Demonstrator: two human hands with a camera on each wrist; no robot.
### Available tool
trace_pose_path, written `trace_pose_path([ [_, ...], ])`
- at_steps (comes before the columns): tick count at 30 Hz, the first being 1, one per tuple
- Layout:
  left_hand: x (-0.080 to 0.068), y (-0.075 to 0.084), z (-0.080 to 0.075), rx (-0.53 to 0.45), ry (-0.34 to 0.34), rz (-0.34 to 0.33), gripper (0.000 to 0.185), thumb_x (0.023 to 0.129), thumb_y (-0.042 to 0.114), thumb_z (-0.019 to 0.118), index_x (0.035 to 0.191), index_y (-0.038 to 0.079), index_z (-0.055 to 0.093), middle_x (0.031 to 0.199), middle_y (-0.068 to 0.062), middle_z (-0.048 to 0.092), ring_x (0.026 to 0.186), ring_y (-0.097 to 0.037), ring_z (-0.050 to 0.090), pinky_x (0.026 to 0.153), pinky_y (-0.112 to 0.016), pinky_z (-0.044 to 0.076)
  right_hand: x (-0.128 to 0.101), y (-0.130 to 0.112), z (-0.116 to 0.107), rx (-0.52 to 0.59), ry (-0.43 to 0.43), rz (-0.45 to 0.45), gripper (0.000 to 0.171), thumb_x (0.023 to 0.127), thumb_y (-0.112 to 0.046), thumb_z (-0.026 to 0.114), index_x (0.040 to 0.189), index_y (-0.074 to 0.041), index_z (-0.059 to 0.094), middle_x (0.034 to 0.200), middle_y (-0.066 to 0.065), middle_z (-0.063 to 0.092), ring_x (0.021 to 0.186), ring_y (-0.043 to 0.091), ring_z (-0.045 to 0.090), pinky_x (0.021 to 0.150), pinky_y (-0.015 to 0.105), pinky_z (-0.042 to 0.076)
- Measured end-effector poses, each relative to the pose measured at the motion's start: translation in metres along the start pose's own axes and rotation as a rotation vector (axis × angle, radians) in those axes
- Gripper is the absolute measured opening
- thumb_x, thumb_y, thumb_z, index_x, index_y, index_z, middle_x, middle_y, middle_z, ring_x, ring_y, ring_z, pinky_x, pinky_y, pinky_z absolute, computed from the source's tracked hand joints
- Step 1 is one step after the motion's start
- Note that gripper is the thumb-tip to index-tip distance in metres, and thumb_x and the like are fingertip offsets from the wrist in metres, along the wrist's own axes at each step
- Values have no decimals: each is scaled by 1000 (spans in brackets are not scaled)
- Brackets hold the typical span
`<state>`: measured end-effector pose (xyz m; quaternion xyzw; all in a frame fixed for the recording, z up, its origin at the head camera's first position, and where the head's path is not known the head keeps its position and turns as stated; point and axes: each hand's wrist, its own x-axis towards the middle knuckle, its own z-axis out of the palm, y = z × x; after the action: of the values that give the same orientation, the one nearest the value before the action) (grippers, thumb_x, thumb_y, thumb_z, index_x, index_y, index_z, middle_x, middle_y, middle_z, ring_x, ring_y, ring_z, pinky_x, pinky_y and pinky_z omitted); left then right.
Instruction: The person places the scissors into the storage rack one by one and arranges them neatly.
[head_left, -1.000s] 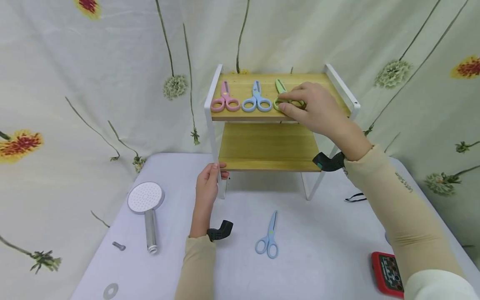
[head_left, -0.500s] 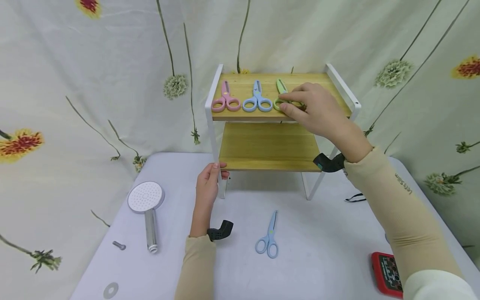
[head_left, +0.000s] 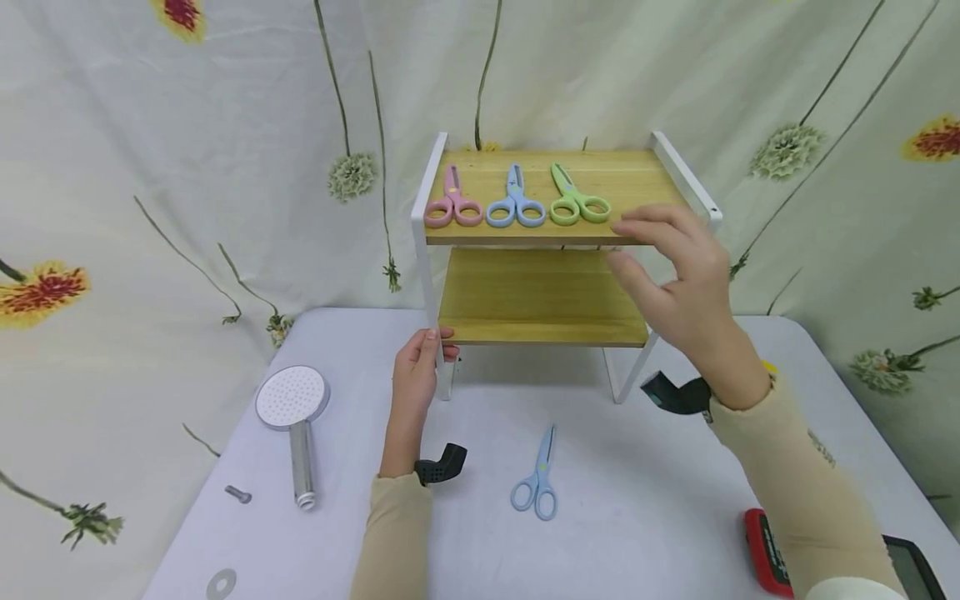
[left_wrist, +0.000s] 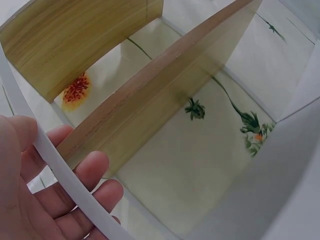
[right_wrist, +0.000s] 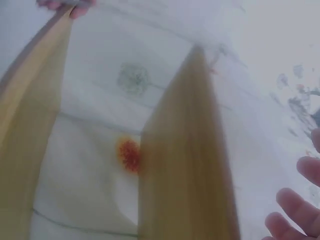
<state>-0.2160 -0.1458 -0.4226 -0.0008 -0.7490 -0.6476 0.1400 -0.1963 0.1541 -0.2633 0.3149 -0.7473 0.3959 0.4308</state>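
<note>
We see the left hand [head_left: 415, 367] reaching forward from a beige sleeve, its fingers and thumb wrapped round the white front left post of the rack [head_left: 422, 275], low down by the lower shelf; the left wrist view shows the white bar running across the fingers [left_wrist: 95, 170]. The right hand [head_left: 678, 279] hangs in the air in front of the rack's right side, at the level of the upper shelf's front edge, palm turned left, fingers spread and loosely bent, holding nothing. The green scissors [head_left: 576, 200] lie flat on the upper shelf, handles toward us, just left of that hand and apart from it, beside the blue scissors [head_left: 515, 202] and the pink scissors [head_left: 453, 202]. On the desk [head_left: 637, 500] lie another pair of blue scissors [head_left: 537, 479] and a shower head [head_left: 294, 421].
</note>
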Motion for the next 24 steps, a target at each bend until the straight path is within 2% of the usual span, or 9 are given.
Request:
trace_pose_path([
  [2, 0, -1, 0, -1, -1, -1, 39, 111, 29, 42, 113, 1, 69, 88, -9, 73, 81, -8, 67, 84, -32, 43, -19, -6, -2, 57, 62, 0, 30, 90, -22, 70, 101, 5, 75, 104, 24, 70, 108, 15, 65, 96, 19, 45],
  [3, -1, -1, 0, 0, -1, -1, 39, 111, 29, 43, 113, 1, 69, 88, -10, 73, 81, -8, 67, 84, -32, 43, -29, -8, -3, 76, 61, 10, 35, 92, -27, 69, 101, 6, 75, 104, 25, 70, 108, 9, 64, 97, 18, 45],
  [5, -1, -1, 0, -5, 3, 5, 39, 110, 28, 43, 112, 0, 69, 88, -12, 73, 81, -10, 67, 84, -32, 42, -49, -10, -3, 103, 31, 39, 36, 94, -28, 68, 101, 6, 74, 103, 24, 70, 111, 2, 62, 98, 18, 46],
  [7, -1, 0, 0, -8, 2, 10, 39, 111, 28, 43, 112, 0, 69, 90, -16, 72, 84, -15, 68, 84, -32, 43, -70, -8, -1, 123, -22, 72, 27, 92, -19, 70, 102, 6, 74, 104, 23, 71, 112, 1, 62, 99, 17, 46],
  [9, -1, 0, 0, -7, 3, 12, 39, 111, 28, 43, 112, 0, 69, 91, -17, 72, 85, -19, 68, 84, -33, 44, -91, -5, 4, 120, -82, 103, 19, 87, -7, 72, 103, 4, 75, 104, 21, 72, 111, 3, 63, 99, 15, 45],
  [12, 0, 0, 0, -8, 8, 13, 39, 111, 28, 43, 112, 0, 69, 90, -16, 72, 87, -23, 68, 84, -34, 44, -121, 0, 14, 101, -184, 156, 26, 79, 6, 73, 104, 1, 75, 104, 15, 74, 103, 11, 66, 91, 15, 48],
  [15, 0, 0, 0, -12, 9, 6, 39, 111, 28, 43, 112, 0, 69, 89, -13, 73, 87, -22, 68, 85, -33, 44, -150, 3, 24, 79, -289, 225, 27, 80, 5, 75, 105, -4, 76, 102, 8, 75, 92, 14, 67, 80, 21, 53],
  [17, 0, 1, 0, -15, 6, 5, 38, 111, 28, 43, 113, 0, 69, 89, -13, 73, 87, -21, 68, 84, -32, 43, -167, 3, 31, 87, -358, 275, 25, 82, 3, 75, 106, -6, 76, 100, 5, 75, 85, 12, 66, 74, 26, 54],
  [24, 0, -1, 2, -11, -6, 14, 38, 111, 27, 43, 113, 0, 69, 87, -9, 73, 84, -15, 67, 82, -33, 43, -201, 4, 48, 236, -645, 430, 18, 90, -7, 72, 108, -4, 75, 98, 6, 75, 83, -1, 61, 73, 25, 54],
])
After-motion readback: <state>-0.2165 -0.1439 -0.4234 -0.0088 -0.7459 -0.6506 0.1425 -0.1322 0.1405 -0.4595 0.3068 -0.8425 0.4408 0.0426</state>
